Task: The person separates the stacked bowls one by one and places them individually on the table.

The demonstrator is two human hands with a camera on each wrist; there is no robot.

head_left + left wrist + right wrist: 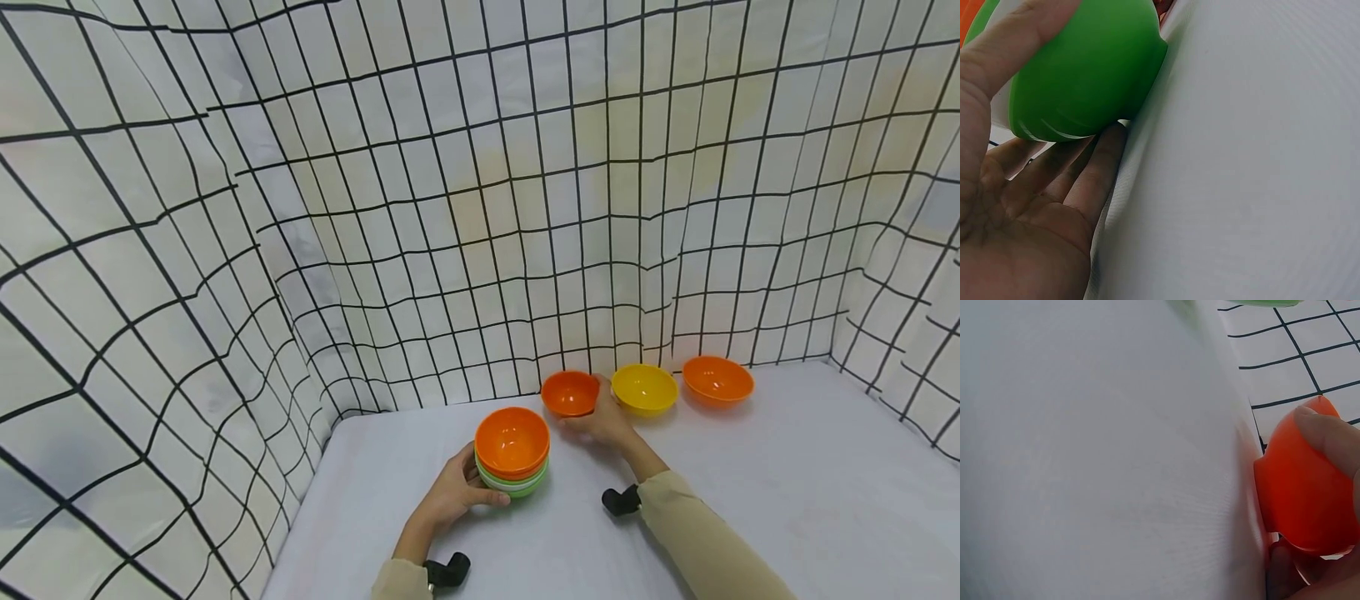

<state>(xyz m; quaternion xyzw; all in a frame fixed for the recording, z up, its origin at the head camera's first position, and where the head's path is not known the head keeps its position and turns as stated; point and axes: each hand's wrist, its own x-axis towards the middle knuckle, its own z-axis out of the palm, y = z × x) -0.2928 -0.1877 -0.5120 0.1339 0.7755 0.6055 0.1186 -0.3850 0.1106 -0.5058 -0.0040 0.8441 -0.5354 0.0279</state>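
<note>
Evidently left hand (pixel 456 492) cups bowl stack (pixel 512 446) between thumb and fingers, likely steadying it; right hand (pixel 606 421) grips red-orange bowl (pixel 567 395) by its side, near back of worktop (pixel 795 467); yellow bowl (pixel 645 390), orange bowl (pixel 717 382) spaced rightward, perhaps leaving finger room

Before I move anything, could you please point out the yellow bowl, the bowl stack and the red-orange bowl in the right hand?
Yellow bowl (pixel 645 390), head view: its inner surface.
Bowl stack (pixel 513 446), head view: the inner surface at its top.
Red-orange bowl (pixel 1307 487), right wrist view: its outer wall.
</note>
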